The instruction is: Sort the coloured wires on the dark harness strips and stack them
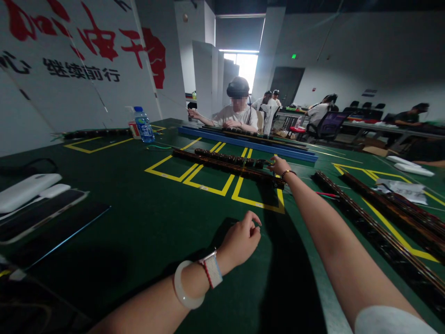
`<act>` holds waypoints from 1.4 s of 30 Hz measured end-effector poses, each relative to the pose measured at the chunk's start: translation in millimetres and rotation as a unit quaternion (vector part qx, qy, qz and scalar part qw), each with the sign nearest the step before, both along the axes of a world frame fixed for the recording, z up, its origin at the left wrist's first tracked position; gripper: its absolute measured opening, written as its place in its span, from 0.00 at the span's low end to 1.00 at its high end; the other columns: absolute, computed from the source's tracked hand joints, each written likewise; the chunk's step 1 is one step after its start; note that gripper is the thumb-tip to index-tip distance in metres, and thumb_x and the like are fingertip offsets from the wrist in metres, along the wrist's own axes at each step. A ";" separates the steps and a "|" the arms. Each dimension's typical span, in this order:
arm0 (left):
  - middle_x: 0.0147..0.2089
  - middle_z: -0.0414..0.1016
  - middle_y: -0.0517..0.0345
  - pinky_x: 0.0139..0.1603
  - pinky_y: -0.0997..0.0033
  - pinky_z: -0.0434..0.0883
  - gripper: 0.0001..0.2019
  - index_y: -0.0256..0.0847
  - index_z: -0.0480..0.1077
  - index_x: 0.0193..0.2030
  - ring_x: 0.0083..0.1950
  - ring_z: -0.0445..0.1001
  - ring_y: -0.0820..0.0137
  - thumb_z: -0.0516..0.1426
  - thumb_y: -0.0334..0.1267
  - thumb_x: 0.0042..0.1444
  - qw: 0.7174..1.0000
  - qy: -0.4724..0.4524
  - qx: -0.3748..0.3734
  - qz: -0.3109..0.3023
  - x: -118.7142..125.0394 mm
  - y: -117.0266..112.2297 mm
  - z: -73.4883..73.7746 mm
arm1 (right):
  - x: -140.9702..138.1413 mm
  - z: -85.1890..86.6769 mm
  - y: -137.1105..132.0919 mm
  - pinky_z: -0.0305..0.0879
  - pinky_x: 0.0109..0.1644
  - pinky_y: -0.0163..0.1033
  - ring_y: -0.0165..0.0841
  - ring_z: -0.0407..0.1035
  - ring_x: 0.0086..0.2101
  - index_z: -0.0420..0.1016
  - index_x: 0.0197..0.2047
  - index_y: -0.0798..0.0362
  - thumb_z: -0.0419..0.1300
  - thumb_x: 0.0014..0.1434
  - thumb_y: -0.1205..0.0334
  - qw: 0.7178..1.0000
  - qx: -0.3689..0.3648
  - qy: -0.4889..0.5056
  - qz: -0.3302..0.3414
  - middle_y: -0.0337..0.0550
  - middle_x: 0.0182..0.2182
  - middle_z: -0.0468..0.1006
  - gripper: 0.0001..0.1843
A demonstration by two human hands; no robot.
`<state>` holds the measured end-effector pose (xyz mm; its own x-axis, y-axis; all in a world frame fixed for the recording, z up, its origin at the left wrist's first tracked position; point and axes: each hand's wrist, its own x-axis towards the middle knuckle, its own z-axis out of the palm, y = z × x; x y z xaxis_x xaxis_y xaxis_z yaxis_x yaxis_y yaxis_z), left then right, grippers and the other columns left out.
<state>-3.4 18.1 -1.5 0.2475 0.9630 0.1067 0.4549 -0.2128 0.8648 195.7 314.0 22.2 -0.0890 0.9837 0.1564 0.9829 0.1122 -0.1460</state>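
My right hand (280, 166) reaches far out over the green table. Its fingers close on the near end of a long dark strip (229, 158) that looks like bundled wires on a bar. A second, longer dark strip (222, 167) lies just in front, crossing the yellow-taped boxes; its right end sits below my hand. Closer to me, my left hand (241, 239) hovers above or rests on the table, I cannot tell which. Its fingers are loosely curled, somewhat apart, and hold nothing.
A long blue rail (243, 141) spans the table's far side, where a person in a headset sits. More dark strips (375, 227) lie at right. A bottle (143, 125) stands back left; a phone (45, 215) and white devices (28, 190) lie at left.
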 end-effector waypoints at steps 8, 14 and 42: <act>0.25 0.68 0.64 0.26 0.75 0.61 0.06 0.42 0.62 0.42 0.25 0.68 0.73 0.48 0.34 0.58 1.000 0.009 0.004 -0.003 -0.9 -0.7 1.7 | -10.5 -7.4 7.6 0.64 0.42 0.37 0.38 0.71 0.43 0.71 0.50 0.52 0.55 0.61 0.54 0.999 0.028 -0.014 -0.019 0.49 0.41 0.77 0.17; 0.25 0.67 0.64 0.27 0.75 0.61 0.06 0.43 0.62 0.42 0.27 0.69 0.72 0.48 0.34 0.58 1.000 0.012 0.009 -0.003 -0.4 -1.2 0.7 | -14.2 -2.3 15.4 0.64 0.42 0.38 0.41 0.71 0.44 0.71 0.51 0.54 0.56 0.61 0.55 0.998 0.046 -0.039 -0.035 0.53 0.43 0.77 0.17; 0.26 0.67 0.64 0.27 0.76 0.58 0.07 0.45 0.61 0.42 0.27 0.69 0.72 0.48 0.33 0.56 0.999 0.039 0.010 0.000 -0.3 -0.9 -2.7 | -66.3 9.0 -0.1 0.65 0.43 0.42 0.42 0.71 0.45 0.65 0.56 0.57 0.41 0.67 0.64 0.979 0.031 -0.191 0.056 0.61 0.48 0.73 0.19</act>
